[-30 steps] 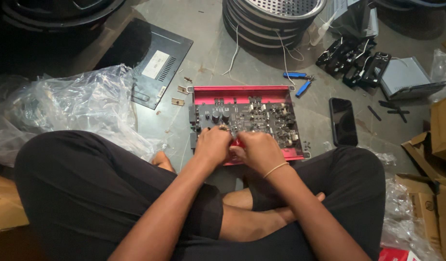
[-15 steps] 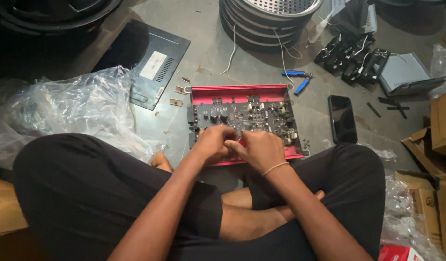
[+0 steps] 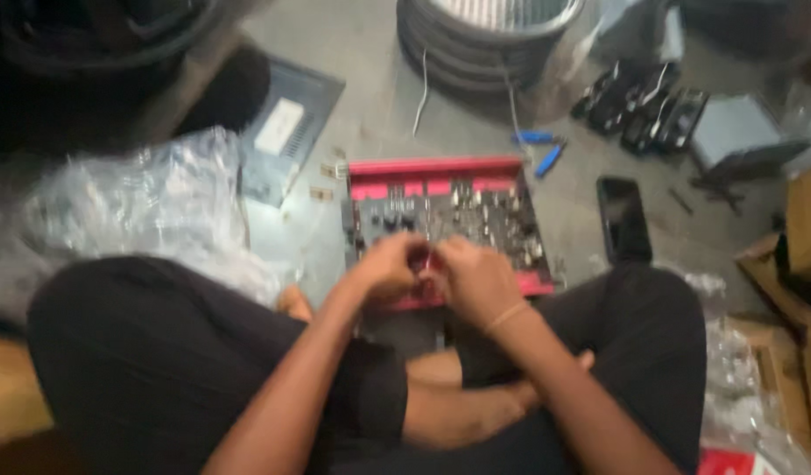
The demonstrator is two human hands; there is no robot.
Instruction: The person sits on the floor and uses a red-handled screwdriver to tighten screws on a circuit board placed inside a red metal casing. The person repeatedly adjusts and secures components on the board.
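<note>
View from my head, looking down; the frame is blurred. I sit cross-legged on a grey concrete floor [image 3: 370, 79], and all positions below are given relative to the red-framed circuit board [image 3: 441, 220] lying flat on it just beyond my shins.

Left of the board: crumpled clear plastic wrap [image 3: 142, 207]; beyond that, up and left, a dark flat panel with a pale label [image 3: 287, 132].

Beyond the board: a stack of round metal rims [image 3: 489, 40] with white wires trailing down; two blue-handled tools [image 3: 542, 149] lie between the stack and the board's far right corner.

Right of the board: a black phone [image 3: 624, 218], face up, just beside it; farther off, a cluster of small black parts [image 3: 643, 105] and brown cardboard boxes [image 3: 806, 237].

My left hand [image 3: 388, 268] and right hand [image 3: 471, 277] meet over the board's near edge, fingers curled inward and nearly touching each other. Whether they pinch a component or merely press on the board cannot be told through the blur.
</note>
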